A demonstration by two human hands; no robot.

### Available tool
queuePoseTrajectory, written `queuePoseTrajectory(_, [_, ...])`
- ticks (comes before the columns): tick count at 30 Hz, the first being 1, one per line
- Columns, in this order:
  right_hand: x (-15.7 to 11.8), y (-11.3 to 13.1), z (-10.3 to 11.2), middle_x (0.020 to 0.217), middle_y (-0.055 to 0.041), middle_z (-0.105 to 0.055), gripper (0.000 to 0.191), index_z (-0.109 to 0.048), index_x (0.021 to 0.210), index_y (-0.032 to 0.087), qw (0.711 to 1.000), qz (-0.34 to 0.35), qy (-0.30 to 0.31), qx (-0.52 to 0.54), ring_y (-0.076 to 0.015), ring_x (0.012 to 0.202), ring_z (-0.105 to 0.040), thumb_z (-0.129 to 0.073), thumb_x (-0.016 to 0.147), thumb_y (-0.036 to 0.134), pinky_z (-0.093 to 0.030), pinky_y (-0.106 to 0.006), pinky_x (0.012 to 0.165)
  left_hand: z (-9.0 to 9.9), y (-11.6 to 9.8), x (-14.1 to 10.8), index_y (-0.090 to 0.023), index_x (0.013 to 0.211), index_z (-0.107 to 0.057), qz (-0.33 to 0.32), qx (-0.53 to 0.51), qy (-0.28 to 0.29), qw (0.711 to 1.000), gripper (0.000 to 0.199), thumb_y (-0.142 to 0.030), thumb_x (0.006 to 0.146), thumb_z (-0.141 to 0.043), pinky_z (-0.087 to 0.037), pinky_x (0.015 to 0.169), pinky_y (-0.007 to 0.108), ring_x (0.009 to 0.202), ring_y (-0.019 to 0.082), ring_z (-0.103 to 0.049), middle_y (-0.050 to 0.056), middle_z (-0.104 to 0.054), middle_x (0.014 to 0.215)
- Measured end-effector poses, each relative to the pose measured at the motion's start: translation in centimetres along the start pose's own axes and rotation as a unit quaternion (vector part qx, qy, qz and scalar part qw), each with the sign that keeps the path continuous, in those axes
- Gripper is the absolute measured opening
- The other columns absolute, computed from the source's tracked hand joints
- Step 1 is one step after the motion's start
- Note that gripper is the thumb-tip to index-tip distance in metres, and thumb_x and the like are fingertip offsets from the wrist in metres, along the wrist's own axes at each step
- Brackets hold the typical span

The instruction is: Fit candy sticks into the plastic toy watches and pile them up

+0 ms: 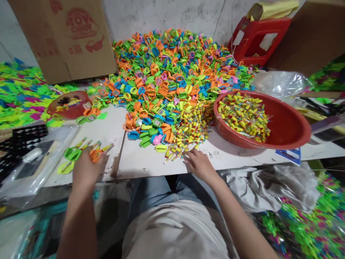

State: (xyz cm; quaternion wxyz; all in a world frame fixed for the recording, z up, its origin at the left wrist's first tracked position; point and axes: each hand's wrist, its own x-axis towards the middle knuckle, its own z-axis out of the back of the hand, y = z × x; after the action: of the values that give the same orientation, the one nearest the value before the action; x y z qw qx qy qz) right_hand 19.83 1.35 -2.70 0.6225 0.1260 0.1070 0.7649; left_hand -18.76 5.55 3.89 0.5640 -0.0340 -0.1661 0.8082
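Note:
On the left of the white table, my left hand (pixel 88 163) is closed around an orange toy piece (pixel 96 154) that has a small yellow tube in it. Green toy pieces (pixel 72 153) with similar tubes lie just beside it, and a yellow-green one (pixel 65 167) is nearer the edge. My right hand (pixel 198 162) rests at the front of a heap of small yellow wrapped tubes (pixel 192 124), its fingertips at the tubes; what they pinch, if anything, is too small to tell. Behind lies a large pile of coloured plastic toy watches (pixel 167 72).
A red basin (pixel 292 126) with more yellow tubes stands at the right. A cardboard box (pixel 78 39) and a small red dish (pixel 81 111) are at the left. A red stool (pixel 253 45) stands behind, and plastic bags (pixel 283 83) lie on the right.

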Motion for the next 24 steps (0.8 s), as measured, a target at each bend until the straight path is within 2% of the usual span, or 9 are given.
queuePoseTrajectory(3, [0.0,0.0,-0.1,0.101,-0.0075,-0.061,0.021,-0.061,0.108,0.024,1.0,-0.004,0.0,0.025,-0.0243,0.094,-0.058,-0.054,0.094,0.036,-0.039,-0.032,0.074,-0.9,0.4,0.4,-0.009,0.133,-0.046,-0.022,0.052,-0.047,0.997,0.064,-0.053,0.086,-0.049,-0.039,0.095,0.064,0.119,0.048,-0.048,0.025,-0.055,0.126])
queuePoseTrajectory(5, [0.2,0.4,-0.3,0.096,-0.0071,-0.06,0.017,-0.062,0.1,0.022,1.0,-0.018,-0.011,0.02,-0.0232,0.09,-0.058,-0.053,0.094,0.036,-0.038,-0.031,0.072,-2.6,-1.2,-0.4,-0.009,0.127,-0.053,-0.101,0.037,-0.061,0.992,0.054,-0.045,0.087,-0.049,-0.036,0.1,0.061,0.122,0.044,-0.046,0.022,-0.056,0.126])
queuePoseTrajectory(7, [0.5,0.7,-0.6,0.093,-0.0074,-0.06,0.016,-0.06,0.098,0.02,0.999,-0.023,-0.021,0.009,-0.0226,0.086,-0.059,-0.055,0.093,0.034,-0.037,-0.03,0.069,-4.9,-4.0,-1.6,-0.011,0.119,-0.061,-0.202,-0.029,-0.025,0.979,0.041,-0.036,0.089,-0.047,-0.036,0.104,0.052,0.117,0.036,-0.052,0.018,-0.062,0.117])
queuePoseTrajectory(9, [0.7,0.8,-1.0,0.09,-0.0077,-0.059,0.017,-0.058,0.095,0.018,0.999,-0.03,-0.032,-0.002,-0.0218,0.081,-0.059,-0.056,0.092,0.035,-0.037,-0.029,0.066,-7.2,-7.3,-3.0,-0.018,0.119,-0.063,-0.261,-0.09,0.03,0.961,0.036,-0.034,0.09,-0.048,-0.037,0.104,0.047,0.115,0.031,-0.052,0.013,-0.061,0.12])
queuePoseTrajectory(12, [0.7,0.5,-1.7,0.083,-0.0076,-0.058,0.016,-0.055,0.084,0.017,0.997,-0.044,-0.054,0.026,-0.0207,0.074,-0.057,-0.059,0.09,0.032,-0.038,-0.029,0.063,-9.7,-11.4,-4.5,-0.025,0.118,-0.065,-0.273,-0.151,0.093,0.945,0.033,-0.033,0.091,-0.05,-0.039,0.1,0.046,0.113,0.029,-0.051,0.009,-0.061,0.119])
queuePoseTrajectory(14, [0.5,0.2,-2.1,0.079,-0.0067,-0.059,0.011,-0.053,0.081,0.018,0.995,-0.042,-0.064,0.064,-0.0207,0.072,-0.057,-0.057,0.088,0.024,-0.04,-0.029,0.064,-10.6,-12.8,-4.9,-0.025,0.115,-0.067,-0.255,-0.177,0.108,0.944,0.03,-0.033,0.09,-0.052,-0.039,0.098,0.049,0.111,0.031,-0.051,0.01,-0.061,0.117])
queuePoseTrajectory(18, [-0.3,0.1,-2.3,0.079,-0.0057,-0.062,0.007,-0.054,0.094,0.016,0.989,-0.042,-0.08,0.114,-0.0198,0.073,-0.06,-0.053,0.087,0.018,-0.046,-0.03,0.067,-11.3,-12.8,-4.9,-0.021,0.099,-0.069,-0.227,-0.217,0.106,0.943,0.019,-0.029,0.086,-0.059,-0.035,0.101,0.052,0.113,0.032,-0.05,0.013,-0.061,0.11])
queuePoseTrajectory(21, [-1.0,1.1,-2.0,0.081,-0.0058,-0.064,0.009,-0.057,0.094,0.017,0.965,-0.033,-0.115,0.232,-0.0183,0.072,-0.06,-0.052,0.088,0.021,-0.049,-0.029,0.066,-11.3,-11.9,-5.5,-0.018,0.084,-0.064,-0.223,-0.269,0.131,0.928,0.01,-0.026,0.08,-0.065,-0.04,0.101,0.044,0.113,0.027,-0.054,0.011,-0.063,0.11])
queuePoseTrajectory(24, [-1.5,3.0,-1.2,0.088,-0.0066,-0.068,0.011,-0.06,0.092,0.019,0.932,0.005,-0.114,0.343,-0.0185,0.08,-0.064,-0.051,0.091,0.024,-0.052,-0.03,0.072,-10.6,-11.3,-7.1,-0.018,0.082,-0.056,-0.206,-0.318,0.164,0.911,0.013,-0.03,0.081,-0.062,-0.051,0.087,0.033,0.1,0.02,-0.064,0.008,-0.067,0.103])
